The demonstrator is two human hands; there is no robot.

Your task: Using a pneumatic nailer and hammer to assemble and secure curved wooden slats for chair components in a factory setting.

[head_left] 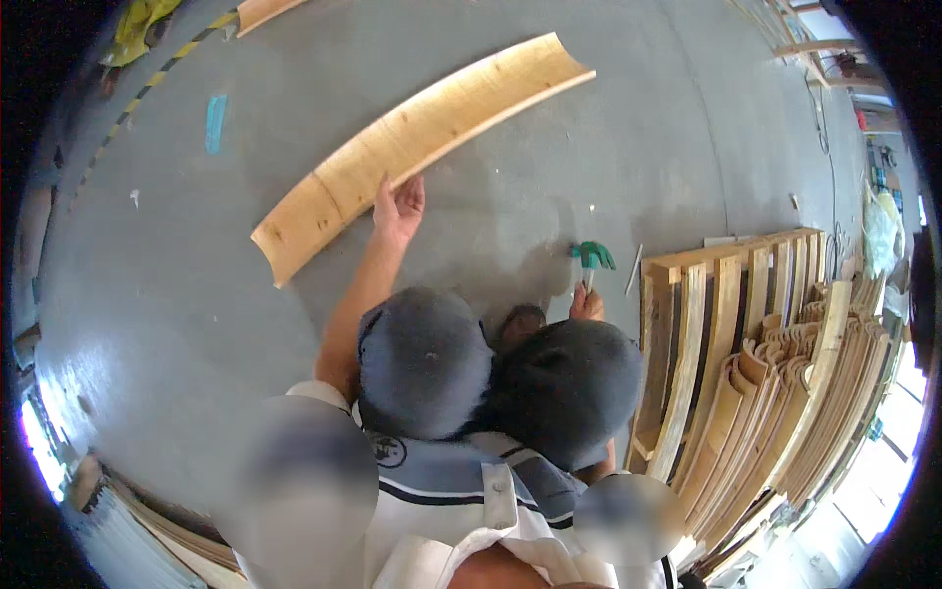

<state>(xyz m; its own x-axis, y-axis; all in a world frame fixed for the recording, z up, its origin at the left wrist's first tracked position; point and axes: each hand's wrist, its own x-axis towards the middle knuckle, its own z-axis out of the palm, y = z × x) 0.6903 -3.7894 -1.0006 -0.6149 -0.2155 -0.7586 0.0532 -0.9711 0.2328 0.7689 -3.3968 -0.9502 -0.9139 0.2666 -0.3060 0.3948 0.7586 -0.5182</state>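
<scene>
A long, shallow-curved wooden panel (422,125) stretches diagonally over the grey floor in front of me. My left hand (399,208) is at its near edge, thumb over the rim and the other fingers bent against or beneath it. Whether the panel rests fully on the floor or is slightly raised, I cannot tell. On my right, by my knee, a claw hammer (593,257) with a green head points away from me. My right hand (587,304) is closed round its handle; the knee hides part of that arm.
Slatted wooden pallets (728,280) stand close to my right, with stacked curved wooden strips (775,393) beside them. A blue tape mark (215,124) and a yellow-black floor stripe (177,61) lie to the far left. More boards (162,525) sit behind on the left.
</scene>
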